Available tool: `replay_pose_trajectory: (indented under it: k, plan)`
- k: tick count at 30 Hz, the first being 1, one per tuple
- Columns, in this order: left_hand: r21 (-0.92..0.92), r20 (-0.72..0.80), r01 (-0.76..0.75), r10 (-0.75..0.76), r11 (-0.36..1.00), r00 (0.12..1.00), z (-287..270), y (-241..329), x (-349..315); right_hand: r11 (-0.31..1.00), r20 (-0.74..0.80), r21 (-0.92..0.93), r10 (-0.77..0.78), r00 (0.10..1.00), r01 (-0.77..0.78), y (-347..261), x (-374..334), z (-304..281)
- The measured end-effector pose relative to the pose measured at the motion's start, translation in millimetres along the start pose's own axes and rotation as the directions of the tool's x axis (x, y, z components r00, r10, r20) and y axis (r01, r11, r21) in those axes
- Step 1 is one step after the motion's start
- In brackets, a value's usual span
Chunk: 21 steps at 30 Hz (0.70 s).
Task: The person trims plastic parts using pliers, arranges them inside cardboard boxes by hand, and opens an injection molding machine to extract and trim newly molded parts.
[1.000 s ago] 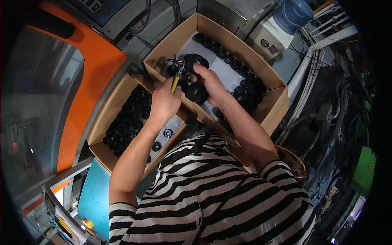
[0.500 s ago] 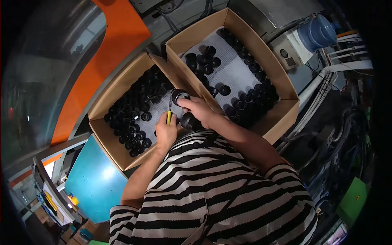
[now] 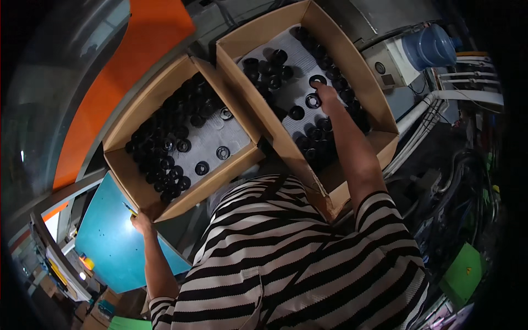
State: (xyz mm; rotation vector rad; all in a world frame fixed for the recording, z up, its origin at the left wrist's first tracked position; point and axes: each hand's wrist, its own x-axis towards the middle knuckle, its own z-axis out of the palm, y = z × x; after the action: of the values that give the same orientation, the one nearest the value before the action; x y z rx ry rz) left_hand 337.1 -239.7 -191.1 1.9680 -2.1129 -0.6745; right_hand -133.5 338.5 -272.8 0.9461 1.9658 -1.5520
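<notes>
My right hand (image 3: 328,98) reaches into the right cardboard box (image 3: 360,69), its fingers closed at a black ring-shaped plastic part (image 3: 317,80). Close beside the fingers is another black ring-shaped part (image 3: 313,100). My left hand (image 3: 142,222) is at the near left corner of the left cardboard box (image 3: 206,204), closed round a slim yellow-handled knife (image 3: 130,209). Its tip points up and left over the teal panel. Many black round parts (image 3: 168,144) are heaped along the far and left sides of the left box; a few stand apart on its pale liner.
A teal panel (image 3: 110,236) adjoins the left box. An orange machine frame (image 3: 126,71) rises beyond it. At the right are a water dispenser with a blue bottle (image 3: 426,47), white pipes (image 3: 423,113) and dark hoses (image 3: 440,203).
My hands have parted: the left went down and left with the knife, the right up and right into the right box. The black part they were working on is out of the left hand.
</notes>
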Motion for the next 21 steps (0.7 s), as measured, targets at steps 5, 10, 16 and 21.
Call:
replay_pose_trajectory:
  k: [5,10,16,21]
  plan:
    - [0.321,-0.059,0.277,-0.273,0.906,0.960,-41,-83,43,0.903,-0.218,-0.364,-0.321,0.922,0.229,0,-15,28]
    - [0.494,-0.160,0.336,-0.296,0.802,0.942,-40,-94,30,0.385,0.046,-0.318,-0.906,0.420,0.866,-16,-114,97]
    - [0.631,-0.260,0.072,0.123,0.773,0.958,-33,-66,31,0.095,0.754,-0.103,-0.642,0.140,0.990,19,-218,256]
    - [0.140,0.076,-0.625,0.621,0.768,0.780,12,38,-9,-0.228,0.894,-0.167,-0.445,0.050,0.959,93,-194,380]
